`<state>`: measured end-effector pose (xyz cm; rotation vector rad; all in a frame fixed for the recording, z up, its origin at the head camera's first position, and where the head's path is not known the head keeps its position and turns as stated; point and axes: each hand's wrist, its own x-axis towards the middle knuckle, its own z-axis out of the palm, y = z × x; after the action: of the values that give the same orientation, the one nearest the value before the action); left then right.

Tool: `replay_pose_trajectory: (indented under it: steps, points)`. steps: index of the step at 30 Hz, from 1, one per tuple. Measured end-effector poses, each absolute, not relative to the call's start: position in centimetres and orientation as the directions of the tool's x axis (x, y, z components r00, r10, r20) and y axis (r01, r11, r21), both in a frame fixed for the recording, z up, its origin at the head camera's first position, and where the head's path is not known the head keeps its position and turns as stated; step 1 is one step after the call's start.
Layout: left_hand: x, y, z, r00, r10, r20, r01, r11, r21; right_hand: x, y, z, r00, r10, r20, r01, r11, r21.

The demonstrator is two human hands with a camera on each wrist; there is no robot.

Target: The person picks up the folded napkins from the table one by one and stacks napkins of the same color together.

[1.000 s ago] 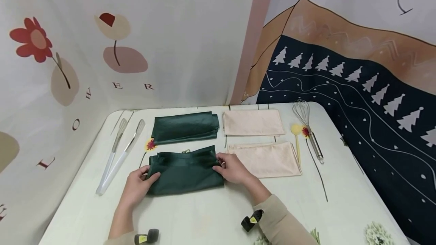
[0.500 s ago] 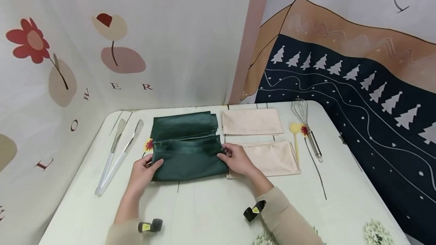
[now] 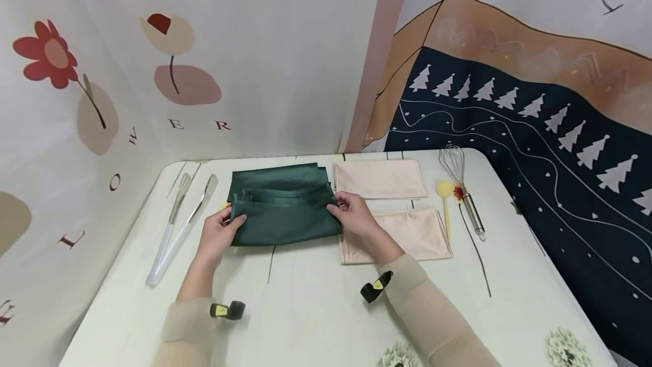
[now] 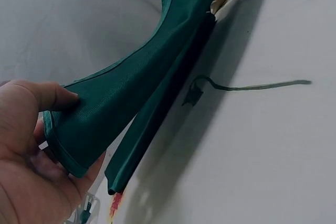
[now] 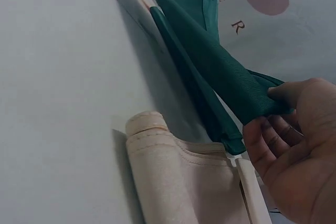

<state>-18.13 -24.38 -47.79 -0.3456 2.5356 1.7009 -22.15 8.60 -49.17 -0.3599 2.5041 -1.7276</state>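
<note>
A folded dark green cloth point(image 3: 285, 222) is held up off the table between both hands. My left hand point(image 3: 215, 237) pinches its left end, thumb on the near face and fingers behind, also plain in the left wrist view. At the opposite end, my right hand point(image 3: 358, 217) pinches the fabric the same way. A second folded green cloth point(image 3: 277, 175) lies flat behind it, its front part hidden by the raised one. In the left wrist view a gap shows between the raised cloth point(image 4: 121, 87) and the lower green cloth point(image 4: 155, 116).
Two folded pale pink cloths lie to the right, a far one point(image 3: 379, 179) and a near one point(image 3: 407, 234) under my right forearm. Tongs point(image 3: 178, 237) lie at the left. A whisk point(image 3: 466, 197) and a yellow spoon-like utensil point(image 3: 445, 203) lie at the right.
Both hands have carried the green cloth away from me and upward. It now overlaps the front of the far green cloth in the head view. The grip at both ends stays.
</note>
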Motion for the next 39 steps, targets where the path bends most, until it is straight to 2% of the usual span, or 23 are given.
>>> replay_pose_trajectory:
  steps: [18, 26, 39]
  points:
    - [-20.7, -25.3, -47.1, -0.961, -0.218, -0.168, -0.238, 0.353, 0.905, -25.7, 7.6, -48.5, -0.966, -0.252, 0.049, -0.138, 0.347, -0.928]
    - [-22.4, -25.9, -46.3, -0.968, -0.201, -0.152, -0.222, 0.395, 0.891, -27.6, 7.2, -47.2, -0.967, -0.253, 0.017, -0.12, 0.399, -0.909]
    - [-25.3, -26.1, -45.8, -0.966, -0.205, -0.155, -0.222, 0.359, 0.907, -30.2, 6.7, -46.3, -0.967, -0.252, -0.028, -0.086, 0.431, -0.898]
